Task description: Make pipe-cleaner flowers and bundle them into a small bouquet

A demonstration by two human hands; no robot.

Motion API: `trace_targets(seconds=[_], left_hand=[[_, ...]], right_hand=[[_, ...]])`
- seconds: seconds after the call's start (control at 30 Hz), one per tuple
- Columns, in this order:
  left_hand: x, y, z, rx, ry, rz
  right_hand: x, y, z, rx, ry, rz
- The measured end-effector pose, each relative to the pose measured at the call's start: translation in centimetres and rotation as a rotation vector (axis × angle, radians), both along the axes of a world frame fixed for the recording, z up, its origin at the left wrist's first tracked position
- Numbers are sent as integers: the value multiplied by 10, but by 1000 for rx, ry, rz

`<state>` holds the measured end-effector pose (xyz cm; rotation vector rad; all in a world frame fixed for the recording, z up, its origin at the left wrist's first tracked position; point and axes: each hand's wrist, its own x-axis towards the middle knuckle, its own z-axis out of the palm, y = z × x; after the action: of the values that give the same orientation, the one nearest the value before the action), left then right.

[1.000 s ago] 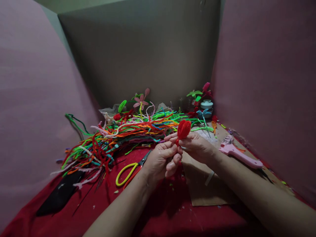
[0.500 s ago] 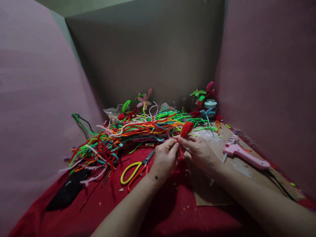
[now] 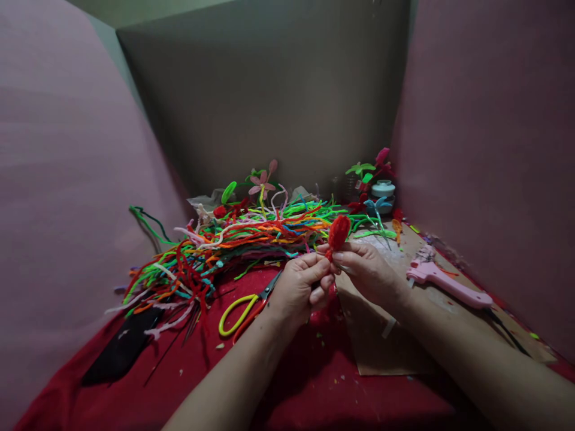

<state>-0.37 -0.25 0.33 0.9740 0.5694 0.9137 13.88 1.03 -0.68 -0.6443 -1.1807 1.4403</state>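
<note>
A red pipe-cleaner bud [image 3: 339,233] stands upright between my hands, its narrow twisted base below the rounded head. My left hand [image 3: 302,286] pinches that base from the left, thumb and fingers closed round it. From the other side my right hand [image 3: 366,269] grips the base too, with its thumb against the red fuzz. The lower end of the bud is hidden by my fingers. Scissors [image 3: 245,312] with one yellow and one red handle lie just left of my left hand, partly covered by the forearm.
A heap of coloured pipe cleaners [image 3: 251,233] spreads behind my hands. On the right, a pink glue gun [image 3: 449,286] rests on a cardboard sheet [image 3: 386,350]. Fuzzy flowers [image 3: 262,183] and a pale jar [image 3: 383,190] stand at the back. A black flat piece [image 3: 121,350] lies left.
The red bud has turned from leaning right to nearly upright. My left hand has rolled, its fingers now curled under the base, and my right hand has shifted slightly right.
</note>
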Motion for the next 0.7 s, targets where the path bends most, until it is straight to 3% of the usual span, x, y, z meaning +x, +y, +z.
trace_targets(seconds=[0.27, 0.47, 0.57, 0.7], left_hand=[[-3, 4, -9, -81, -189, -226], [-6, 4, -10, -122, -199, -345], [-3, 3, -4, -36, -86, -252], [3, -3, 1, 293, 254, 102]], right_hand=[[2, -2, -4, -9, 83, 186], [4, -5, -3, 73, 47, 169], [2, -7, -5, 59, 60, 92], [0, -7, -8, 59, 15, -42]])
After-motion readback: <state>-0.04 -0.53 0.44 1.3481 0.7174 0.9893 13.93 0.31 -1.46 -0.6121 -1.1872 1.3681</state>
